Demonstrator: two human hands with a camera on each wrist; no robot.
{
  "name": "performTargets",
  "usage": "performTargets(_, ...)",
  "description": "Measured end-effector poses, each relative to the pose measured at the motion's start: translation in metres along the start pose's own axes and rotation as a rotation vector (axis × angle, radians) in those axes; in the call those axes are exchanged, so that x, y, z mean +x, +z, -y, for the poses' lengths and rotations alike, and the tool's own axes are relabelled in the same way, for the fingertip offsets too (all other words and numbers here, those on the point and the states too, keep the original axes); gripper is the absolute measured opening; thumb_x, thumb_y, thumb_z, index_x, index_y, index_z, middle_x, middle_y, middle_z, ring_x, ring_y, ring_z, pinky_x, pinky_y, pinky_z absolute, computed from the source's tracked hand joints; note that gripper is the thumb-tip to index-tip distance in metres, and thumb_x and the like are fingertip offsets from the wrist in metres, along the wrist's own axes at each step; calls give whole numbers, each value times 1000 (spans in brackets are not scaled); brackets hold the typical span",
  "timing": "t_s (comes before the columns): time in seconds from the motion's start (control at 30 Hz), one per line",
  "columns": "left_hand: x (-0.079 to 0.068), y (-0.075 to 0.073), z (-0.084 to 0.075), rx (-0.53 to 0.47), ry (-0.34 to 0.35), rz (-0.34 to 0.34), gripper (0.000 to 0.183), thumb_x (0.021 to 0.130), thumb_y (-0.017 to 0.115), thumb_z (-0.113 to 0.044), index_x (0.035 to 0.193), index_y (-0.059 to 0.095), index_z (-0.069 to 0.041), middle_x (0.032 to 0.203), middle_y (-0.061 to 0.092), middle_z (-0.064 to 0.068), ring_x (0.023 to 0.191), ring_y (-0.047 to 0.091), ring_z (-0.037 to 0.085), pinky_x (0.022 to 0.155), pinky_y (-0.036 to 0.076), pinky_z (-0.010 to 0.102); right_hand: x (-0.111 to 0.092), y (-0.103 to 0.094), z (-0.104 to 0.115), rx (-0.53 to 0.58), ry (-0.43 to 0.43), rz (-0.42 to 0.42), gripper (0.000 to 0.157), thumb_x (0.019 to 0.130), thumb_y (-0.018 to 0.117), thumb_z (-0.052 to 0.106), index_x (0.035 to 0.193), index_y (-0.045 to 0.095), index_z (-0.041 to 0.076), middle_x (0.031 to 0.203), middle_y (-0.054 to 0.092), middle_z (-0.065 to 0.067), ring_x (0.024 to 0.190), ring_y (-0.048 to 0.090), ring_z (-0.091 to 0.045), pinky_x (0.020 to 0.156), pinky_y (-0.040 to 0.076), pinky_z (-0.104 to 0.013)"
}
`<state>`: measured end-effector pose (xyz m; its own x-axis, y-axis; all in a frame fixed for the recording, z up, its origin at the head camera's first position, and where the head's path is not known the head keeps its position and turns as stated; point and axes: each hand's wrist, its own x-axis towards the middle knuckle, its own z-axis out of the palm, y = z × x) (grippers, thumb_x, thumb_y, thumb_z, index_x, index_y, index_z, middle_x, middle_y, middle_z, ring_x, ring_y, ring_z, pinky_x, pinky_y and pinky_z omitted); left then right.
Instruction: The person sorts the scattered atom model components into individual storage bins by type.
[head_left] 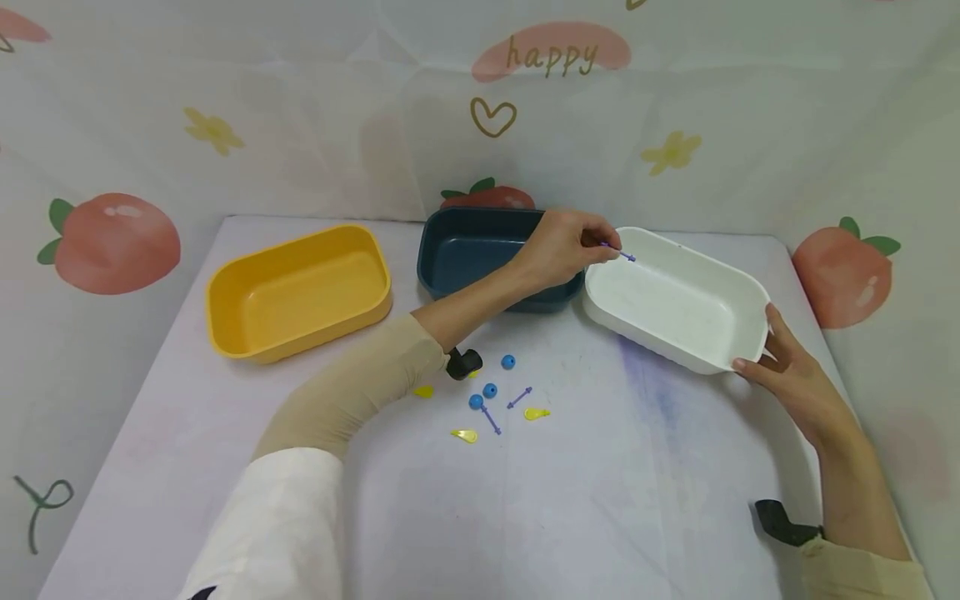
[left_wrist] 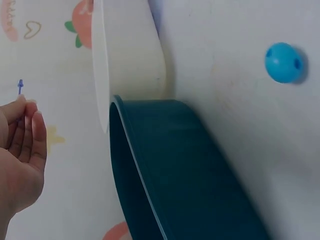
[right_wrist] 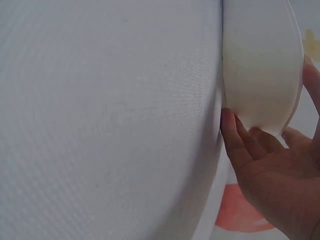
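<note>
A thin purple stick with knobbed ends is pinched between the thumb and fingers of my left hand. That hand is over the left end of a white plastic basin, reaching across a dark teal basin. The left wrist view shows the stick's tip poking past the fingertips. My right hand grips the white basin's right end, thumb at the rim and fingers along the outer wall.
A yellow basin stands at left. Mid-table lie several blue beads, two purple sticks and several yellow drop-shaped pieces. A printed cloth hangs behind the table.
</note>
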<state>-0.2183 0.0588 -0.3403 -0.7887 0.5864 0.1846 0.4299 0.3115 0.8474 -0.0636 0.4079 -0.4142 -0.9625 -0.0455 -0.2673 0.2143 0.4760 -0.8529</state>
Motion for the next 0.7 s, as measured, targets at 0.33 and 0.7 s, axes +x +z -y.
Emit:
performTargets(0.33, 21, 22, -4, 2, -21, 58, 12, 89, 75, -12, 99, 75, -6, 95, 73, 2, 85, 64, 8, 78, 49, 13, 0, -1, -2, -8, 6, -5, 89, 100, 60, 21, 152, -6, 50, 167, 3, -4, 146, 24, -38, 85, 39, -3)
performTargets(0.7, 41, 48, 1, 35, -52, 51, 17, 89, 76, -16, 104, 78, -10, 98, 75, -4, 87, 65, 0, 77, 47, 8, 1, 1, -2, 0, 17, -1, 88, 101, 58, 21, 152, -7, 49, 167, 2, -8, 143, 28, -33, 85, 39, -4)
